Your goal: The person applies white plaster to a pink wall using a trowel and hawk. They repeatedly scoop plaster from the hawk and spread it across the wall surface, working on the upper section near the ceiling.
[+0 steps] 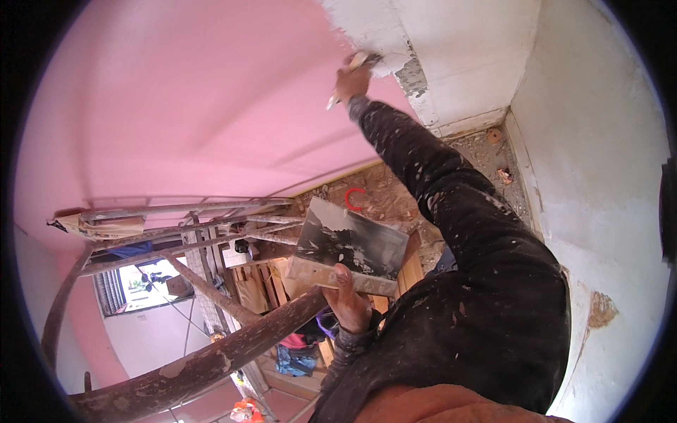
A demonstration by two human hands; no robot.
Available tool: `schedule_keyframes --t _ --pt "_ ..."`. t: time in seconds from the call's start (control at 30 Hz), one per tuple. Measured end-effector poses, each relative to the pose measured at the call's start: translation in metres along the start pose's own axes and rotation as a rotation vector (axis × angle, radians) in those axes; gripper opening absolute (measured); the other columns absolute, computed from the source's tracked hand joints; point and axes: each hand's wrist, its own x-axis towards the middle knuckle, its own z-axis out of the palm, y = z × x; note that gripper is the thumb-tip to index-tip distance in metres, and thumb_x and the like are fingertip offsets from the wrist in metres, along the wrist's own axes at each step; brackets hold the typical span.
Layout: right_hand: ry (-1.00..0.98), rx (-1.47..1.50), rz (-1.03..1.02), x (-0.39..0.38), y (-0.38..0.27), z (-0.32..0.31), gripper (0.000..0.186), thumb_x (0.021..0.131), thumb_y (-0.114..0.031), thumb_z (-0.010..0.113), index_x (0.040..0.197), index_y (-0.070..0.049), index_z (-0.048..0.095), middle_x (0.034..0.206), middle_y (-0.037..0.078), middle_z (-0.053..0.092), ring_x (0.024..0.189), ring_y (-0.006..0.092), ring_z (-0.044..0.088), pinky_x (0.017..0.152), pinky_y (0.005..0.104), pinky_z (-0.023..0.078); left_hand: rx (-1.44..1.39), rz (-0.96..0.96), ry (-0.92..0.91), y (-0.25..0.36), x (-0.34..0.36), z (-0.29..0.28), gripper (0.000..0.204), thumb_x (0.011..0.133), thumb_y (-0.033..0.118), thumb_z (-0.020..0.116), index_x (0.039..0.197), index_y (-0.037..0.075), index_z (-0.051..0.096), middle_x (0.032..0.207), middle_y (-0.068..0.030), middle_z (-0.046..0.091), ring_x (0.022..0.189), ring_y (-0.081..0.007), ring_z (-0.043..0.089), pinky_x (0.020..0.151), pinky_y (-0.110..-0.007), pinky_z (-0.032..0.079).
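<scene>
My right hand (352,83), at the end of an outstretched arm, is closed around a putty knife (361,59). The tool is at the wall where pink paint (211,92) meets a whitish coat (374,28); motion blurs it a little, and I cannot tell whether its blade touches. A grey bare patch (412,77) shows just right of it. Lower down, my left hand (348,307) grips a rectangular mud pan (352,243) by its near side, thumb over the rim. White paste residue streaks its dark inside. Dried splashes dot my dark sleeves (451,169).
A thick wooden pole (204,352) crosses the lower left, joined to pole scaffolding (197,247). Planks and clothes (296,359) lie below. Debris covers the floor (381,190), with a red ring-shaped piece (354,199). A white wall (592,162) stands close on the right.
</scene>
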Motion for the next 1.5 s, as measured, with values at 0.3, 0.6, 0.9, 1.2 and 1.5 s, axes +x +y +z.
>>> schedule_keyframes --t 0.3,0.6,0.9,1.2,1.5 --pt "-0.214 -0.710 0.211 -0.013 0.067 -0.067 0.023 0.079 -0.016 0.063 0.099 -0.005 0.063 0.096 0.018 0.065 0.094 0.0302 0.064 0.083 0.0381 0.049 0.300 0.249 -0.051 -0.021 0.005 -0.013 0.057 0.086 0.004 0.064 0.137 0.001 0.040 0.116 -0.0192 0.050 0.102 -0.0335 0.053 0.090 -0.041 0.044" --pt "-0.514 -0.918 -0.303 0.039 -0.111 -0.048 0.029 0.075 -0.013 0.067 0.102 -0.005 0.063 0.098 0.016 0.064 0.095 0.0335 0.063 0.083 0.0431 0.050 0.754 0.579 -0.074 -0.020 -0.006 -0.028 0.063 0.090 -0.005 0.056 0.146 0.010 0.033 0.122 -0.0274 0.050 0.109 -0.0416 0.053 0.095 -0.047 0.043" --pt "-0.517 0.222 -0.387 -0.020 -0.240 -0.075 0.038 0.077 0.004 0.057 0.114 -0.005 0.063 0.098 0.014 0.067 0.091 0.0293 0.064 0.084 0.0401 0.049 0.440 0.440 -0.140 -0.042 0.008 -0.017 0.039 0.096 0.014 0.053 0.130 -0.003 0.047 0.130 -0.0185 0.050 0.118 -0.0342 0.052 0.097 -0.044 0.044" --pt "-1.450 0.032 -0.570 -0.094 -0.363 -0.259 0.049 0.081 -0.004 0.069 0.128 -0.011 0.058 0.107 0.010 0.065 0.107 0.0252 0.059 0.095 0.0380 0.049 -1.307 -0.404 -0.302 0.003 0.040 0.032 0.038 0.099 0.025 0.047 0.129 0.002 0.045 0.122 -0.0163 0.056 0.110 -0.0283 0.059 0.094 -0.046 0.050" --pt "-1.544 -0.536 -1.341 -0.095 -0.374 -0.258 0.050 0.078 -0.011 0.071 0.126 -0.023 0.060 0.110 0.012 0.057 0.108 0.0309 0.055 0.100 0.0448 0.042 -0.858 -0.051 -0.371 -0.013 0.056 0.027 0.031 0.094 0.019 0.050 0.118 0.001 0.052 0.109 -0.0153 0.063 0.096 -0.0263 0.065 0.084 -0.039 0.055"
